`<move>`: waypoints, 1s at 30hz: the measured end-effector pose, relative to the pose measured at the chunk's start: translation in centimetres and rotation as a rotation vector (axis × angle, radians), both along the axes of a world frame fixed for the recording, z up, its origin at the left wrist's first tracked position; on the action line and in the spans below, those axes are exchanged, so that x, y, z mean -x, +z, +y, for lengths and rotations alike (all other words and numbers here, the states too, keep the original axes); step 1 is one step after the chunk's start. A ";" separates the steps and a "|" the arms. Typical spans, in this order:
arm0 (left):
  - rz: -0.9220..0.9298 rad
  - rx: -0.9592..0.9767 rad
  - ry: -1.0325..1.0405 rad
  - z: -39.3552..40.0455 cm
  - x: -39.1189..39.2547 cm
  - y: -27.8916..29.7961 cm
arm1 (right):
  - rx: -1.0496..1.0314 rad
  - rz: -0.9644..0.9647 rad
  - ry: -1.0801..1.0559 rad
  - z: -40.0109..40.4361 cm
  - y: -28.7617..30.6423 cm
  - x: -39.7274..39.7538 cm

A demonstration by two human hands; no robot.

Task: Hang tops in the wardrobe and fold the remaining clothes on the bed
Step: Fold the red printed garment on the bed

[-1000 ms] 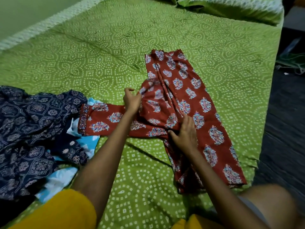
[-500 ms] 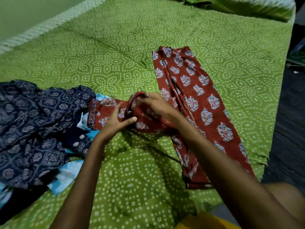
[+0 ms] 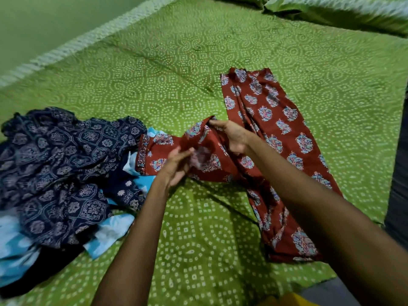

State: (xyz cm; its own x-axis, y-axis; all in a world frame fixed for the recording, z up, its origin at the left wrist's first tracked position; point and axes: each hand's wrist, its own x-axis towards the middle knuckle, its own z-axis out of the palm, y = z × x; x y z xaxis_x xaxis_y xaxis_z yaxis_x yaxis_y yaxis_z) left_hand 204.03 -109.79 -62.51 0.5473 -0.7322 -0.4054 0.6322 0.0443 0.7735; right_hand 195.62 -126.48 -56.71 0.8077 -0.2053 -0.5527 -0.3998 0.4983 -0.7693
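On the bed (image 3: 198, 62), covered with a green sheet printed with white dots, there is one red garment (image 3: 276, 120) with blue flower prints, and two hands work on it. One long part of this garment lies flat and stretched, going from the middle of the bed toward the near right edge. A second part goes to the left, and its bordered end touches the pile of other clothes. The left hand (image 3: 176, 166) is at the middle of this left part; its fingers are bent on the red cloth, but the picture is blurred there, so I cannot tell if they really grip it. The right hand (image 3: 234, 135) is just beside it, a little farther away, and pinches a raised fold of the same red cloth between thumb and fingers. At the left side of the bed lies one pile in which I count at least two more pieces: one dark navy garment (image 3: 61, 160) with a pale pattern on top, and one light blue cloth (image 3: 112, 228) showing under it. At the far right corner of the bed lies a green pillow (image 3: 344, 12), only partly in view.
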 end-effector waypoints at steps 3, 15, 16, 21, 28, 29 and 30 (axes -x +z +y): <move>-0.084 -0.245 0.336 2.2 -4.8 -0.4 | 0.571 0.076 -0.124 -1.3 -1.7 -1.2; -0.575 -0.796 0.051 5.1 -8.9 -1.4 | 1.155 -0.012 0.035 2.6 -9.0 9.9; -0.633 -0.794 0.125 5.0 -8.9 -1.2 | 1.183 -0.027 0.057 2.8 -9.4 10.2; -0.906 -0.989 0.342 6.1 -10.3 -0.8 | 1.185 -0.003 -0.206 2.4 -9.2 11.2; -1.314 -1.155 0.291 5.4 -3.9 -1.4 | 1.210 0.485 -0.143 0.6 -10.5 16.5; -1.390 -1.058 0.284 4.7 -1.2 -1.6 | 1.133 0.450 -0.067 0.5 -10.8 17.1; -1.418 -0.934 0.243 3.9 1.9 -2.0 | 0.999 0.368 -0.081 0.3 -10.7 17.5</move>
State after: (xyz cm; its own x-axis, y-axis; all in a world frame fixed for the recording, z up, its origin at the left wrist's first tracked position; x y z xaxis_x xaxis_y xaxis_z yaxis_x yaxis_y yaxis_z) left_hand 202.08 -105.91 -64.48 0.8825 -0.3992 0.2487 -0.4701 -0.7292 0.4973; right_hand 178.09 -126.15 -67.44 0.5891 -0.7457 -0.3113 -0.6845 -0.2557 -0.6827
